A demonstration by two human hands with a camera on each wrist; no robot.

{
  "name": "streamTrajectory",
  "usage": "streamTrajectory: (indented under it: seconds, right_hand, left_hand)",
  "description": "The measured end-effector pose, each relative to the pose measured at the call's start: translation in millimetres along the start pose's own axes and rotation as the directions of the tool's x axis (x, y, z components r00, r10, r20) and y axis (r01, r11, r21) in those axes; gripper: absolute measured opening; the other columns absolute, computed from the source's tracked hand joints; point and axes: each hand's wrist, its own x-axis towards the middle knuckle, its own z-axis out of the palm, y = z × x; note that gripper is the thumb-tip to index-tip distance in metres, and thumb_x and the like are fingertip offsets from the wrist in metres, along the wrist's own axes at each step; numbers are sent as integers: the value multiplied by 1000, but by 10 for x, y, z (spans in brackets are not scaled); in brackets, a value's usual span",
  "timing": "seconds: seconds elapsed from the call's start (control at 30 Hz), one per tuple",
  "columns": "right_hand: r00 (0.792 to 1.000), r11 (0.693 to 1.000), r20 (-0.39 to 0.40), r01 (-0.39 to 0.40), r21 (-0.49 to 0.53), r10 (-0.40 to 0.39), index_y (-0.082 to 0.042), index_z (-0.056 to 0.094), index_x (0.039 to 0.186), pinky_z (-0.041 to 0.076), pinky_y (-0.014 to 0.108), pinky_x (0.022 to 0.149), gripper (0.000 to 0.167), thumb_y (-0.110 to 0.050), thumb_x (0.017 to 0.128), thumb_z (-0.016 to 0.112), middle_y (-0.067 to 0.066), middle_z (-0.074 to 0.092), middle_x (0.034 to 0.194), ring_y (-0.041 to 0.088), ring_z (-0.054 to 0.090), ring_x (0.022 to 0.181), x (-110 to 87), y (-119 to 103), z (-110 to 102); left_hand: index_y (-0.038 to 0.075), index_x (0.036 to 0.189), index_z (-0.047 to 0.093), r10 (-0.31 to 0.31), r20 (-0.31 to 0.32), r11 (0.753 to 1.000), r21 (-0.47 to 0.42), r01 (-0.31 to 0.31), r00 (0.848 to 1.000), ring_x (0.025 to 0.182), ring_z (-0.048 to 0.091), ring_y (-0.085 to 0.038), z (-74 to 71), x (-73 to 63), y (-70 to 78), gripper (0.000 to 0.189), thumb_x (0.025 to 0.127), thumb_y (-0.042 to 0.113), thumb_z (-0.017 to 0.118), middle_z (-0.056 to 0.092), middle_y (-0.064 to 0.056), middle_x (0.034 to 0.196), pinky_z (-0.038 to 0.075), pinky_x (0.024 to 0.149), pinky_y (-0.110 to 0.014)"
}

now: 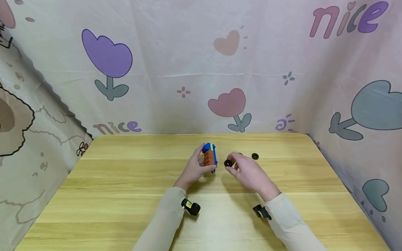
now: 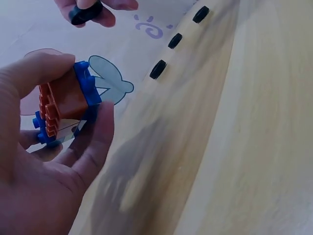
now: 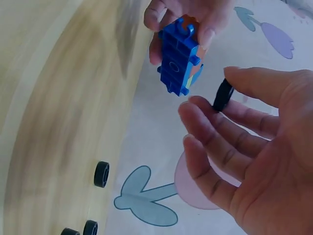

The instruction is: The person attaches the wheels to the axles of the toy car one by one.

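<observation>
A small toy truck (image 1: 210,157), with a blue base and cab and an orange-brown body, is held on edge in my left hand (image 1: 193,170) between thumb and fingers. Its blue underside (image 3: 174,66), lined with small side pegs and a hook-like end, faces the right hand in the right wrist view. Just to the right, my right hand (image 1: 249,172) pinches a black toy wheel (image 3: 224,96) between thumb and fingertips. A short gap separates this wheel from the truck. Three more black wheels, among them a near one (image 2: 158,69), stand on the tabletop beyond the right hand.
The wooden table (image 1: 125,195) meets a printed cloth backdrop (image 1: 176,52) at its far edge. In the head view one loose wheel (image 1: 255,156) lies right of the right hand, which mostly hides the others. Small cameras (image 1: 191,207) sit on both wrists.
</observation>
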Motion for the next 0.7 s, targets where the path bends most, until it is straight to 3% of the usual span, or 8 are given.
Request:
streamTrajectory:
  seconds: [0.2, 0.37, 0.6, 0.7]
  right_hand:
    - [999, 999, -38, 34, 3, -34, -9, 64, 114, 51, 29, 66, 28, -23, 91, 72, -4, 64, 91, 10, 60, 77, -12, -47, -1]
    - [997, 997, -32, 70, 23, -69, -8, 63, 116, 52, 30, 67, 30, -20, 90, 74, -2, 65, 96, 15, 63, 80, -13, -63, 30]
    - [995, 995, -22, 94, 42, -93, -10, 63, 115, 51, 28, 68, 30, -18, 89, 75, -4, 64, 99, 10, 59, 80, 7, -89, 76]
    - [995, 994, -20, 95, 58, -94, -9, 63, 113, 51, 28, 68, 30, -18, 88, 76, -5, 63, 96, 9, 58, 79, 14, -112, 84]
  left_hand:
    - [29, 158, 17, -24, 19, 990, -135, 26, 1000, 119, 56, -34, 18, -37, -2, 99, 83, 0, 76, 29, -17, 153, 54, 87, -41]
    - [29, 158, 13, 1, 44, 969, -249, 10, 999, 119, 58, -33, 50, -72, 7, 100, 85, -9, 69, 39, -21, 147, 54, 86, -42]
    - [22, 159, 14, 67, 47, 954, -294, -50, 997, 127, 49, -39, 86, -108, 10, 90, 89, -12, 59, 17, -11, 160, 53, 88, -42]
    - [19, 158, 16, 72, 36, 956, -286, -59, 997, 130, 45, -40, 92, -108, 5, 89, 87, -12, 60, 19, -13, 159, 53, 88, -42]
